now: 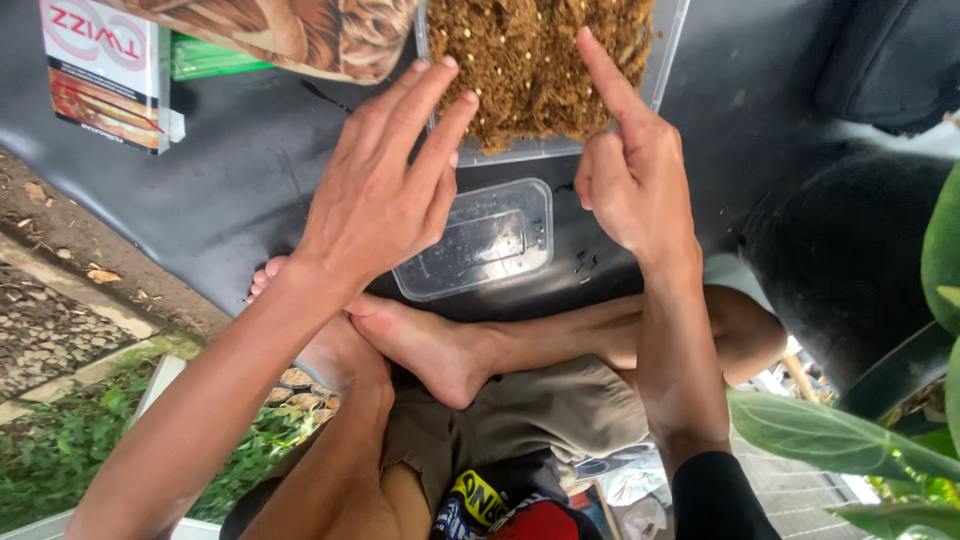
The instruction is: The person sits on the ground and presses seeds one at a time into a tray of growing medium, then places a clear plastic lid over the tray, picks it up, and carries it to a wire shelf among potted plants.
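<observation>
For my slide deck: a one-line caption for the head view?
Both hands, left hand and right hand, reach over a clear tray of brown shredded leaf.

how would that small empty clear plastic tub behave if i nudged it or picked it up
The small clear tub looks thin-walled and empty, so it is probably very light and would flex if squeezed. It sits low and flat on the smooth dark surface, so a nudge would likely make it slide rather than tip.
</observation>
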`<state>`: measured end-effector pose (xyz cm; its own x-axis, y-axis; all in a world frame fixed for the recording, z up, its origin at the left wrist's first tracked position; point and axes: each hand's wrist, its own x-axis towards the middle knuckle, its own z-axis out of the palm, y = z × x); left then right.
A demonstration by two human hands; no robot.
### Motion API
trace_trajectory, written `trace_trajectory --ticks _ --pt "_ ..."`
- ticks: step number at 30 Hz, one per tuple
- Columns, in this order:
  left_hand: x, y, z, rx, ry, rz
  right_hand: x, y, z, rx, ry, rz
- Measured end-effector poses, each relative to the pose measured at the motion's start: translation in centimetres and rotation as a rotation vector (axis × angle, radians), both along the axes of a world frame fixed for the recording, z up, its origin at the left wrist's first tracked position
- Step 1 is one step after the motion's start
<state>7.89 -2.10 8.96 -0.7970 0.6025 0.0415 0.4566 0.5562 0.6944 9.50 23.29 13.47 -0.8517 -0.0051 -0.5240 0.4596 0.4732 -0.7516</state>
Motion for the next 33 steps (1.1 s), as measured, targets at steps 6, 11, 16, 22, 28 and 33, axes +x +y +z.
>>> trace_trajectory --ticks 6,11,16,22,28,33 --pt "-0.4 -0.1 -0.2 -0.004 0.005 -0.004 -2.3 -1.0 0.6 0.118 -0.047 0.032" --pt "-0.7 -0.1 -0.5 0.022 0.012 -0.006 -2.7 -1.4 0.4 0.097 -0.074 0.024" --pt "-0.7 -0.1 -0.4 0.041 -0.015 0.009 -2.8 -1.9 0.5 0.27 -0.023 0.1" --pt "-0.8 -0.2 -0.3 0.048 -0.016 0.009 -2.6 -2.4 0.6 0.449 -0.005 0.134" --pt "-0.9 -0.2 -0.3 0.048 -0.016 0.014 -2.5 -2.5 0.3 0.471 0.105 0.178" --pt "-0.8 -0.2 -0.3 0.051 -0.018 0.021 -2.5 -2.7 0.4 0.523 0.154 0.202"
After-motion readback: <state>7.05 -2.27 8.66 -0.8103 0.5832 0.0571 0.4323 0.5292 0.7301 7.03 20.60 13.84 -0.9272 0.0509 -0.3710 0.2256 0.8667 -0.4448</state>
